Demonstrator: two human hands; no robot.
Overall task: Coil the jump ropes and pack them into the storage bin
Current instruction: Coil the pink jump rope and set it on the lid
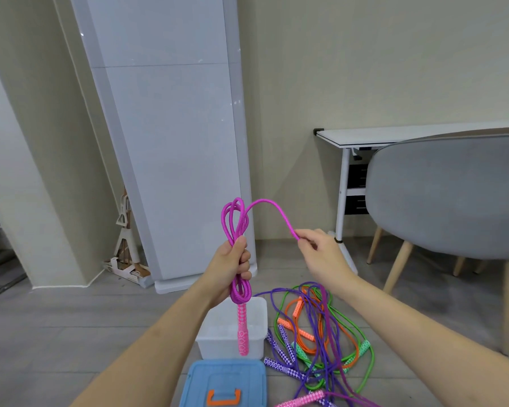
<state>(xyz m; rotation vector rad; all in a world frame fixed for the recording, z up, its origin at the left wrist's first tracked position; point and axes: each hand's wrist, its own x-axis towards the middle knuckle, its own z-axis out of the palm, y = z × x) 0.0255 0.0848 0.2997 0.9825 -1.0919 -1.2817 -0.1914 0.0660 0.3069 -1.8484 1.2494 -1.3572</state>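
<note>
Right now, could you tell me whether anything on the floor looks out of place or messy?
Yes: the purple, green and orange jump ropes lie in one tangled heap on the floor, right of the storage bin. The bin's blue lid is off, lying in front of it. Nothing looks damaged.

A magenta jump rope is hanging in upright loops, its pink patterned handle dangling over the open white storage bin on the floor, while purple, green and orange ropes are lying tangled beside it.

Beige walls, grey floor, white desk, grey chair.
</note>
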